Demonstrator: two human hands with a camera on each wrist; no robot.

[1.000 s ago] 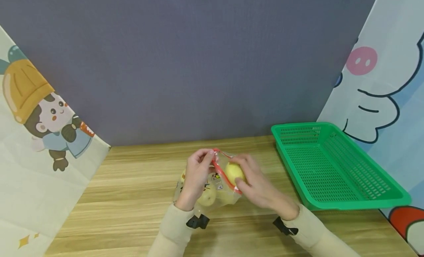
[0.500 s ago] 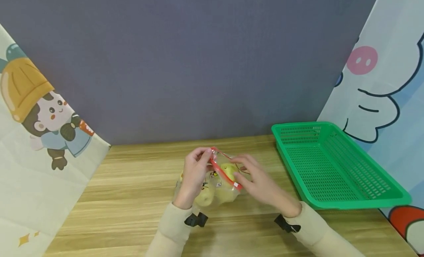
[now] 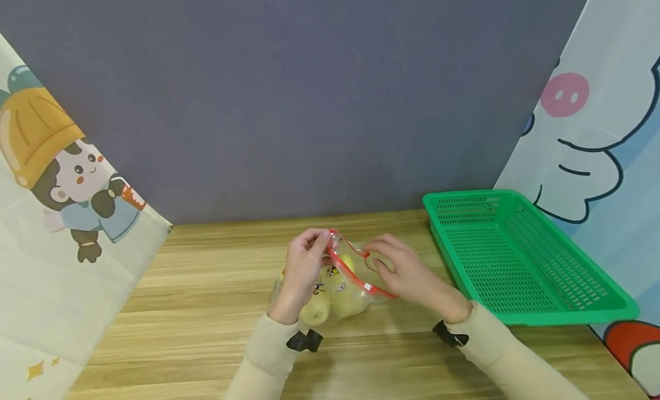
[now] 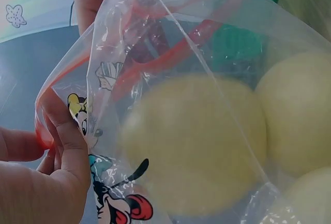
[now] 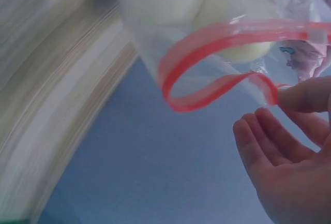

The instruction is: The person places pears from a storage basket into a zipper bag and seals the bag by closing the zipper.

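Note:
A clear plastic zip bag with a red rim and cartoon prints rests on the table, its mouth spread. Several round pale yellow fruits, pear-like, lie inside; one pear shows large through the plastic in the left wrist view. My left hand pinches the rim at the bag's left end between thumb and fingers. At the other side of the mouth, my right hand has its thumb and a finger at the red rim, seeming to pinch it. Its remaining fingers are bent and hold nothing. Left fingers partly cover the bag.
A green perforated plastic basket stands to the right of my right hand, with no contents visible. The wooden table meets a grey-blue panel at the back. Cartoon-printed sheets flank both sides.
My right hand has let go of a pear, which dropped into the bag. That hand then moved slightly right and took the rim, widening the mouth. The left hand stayed nearly still.

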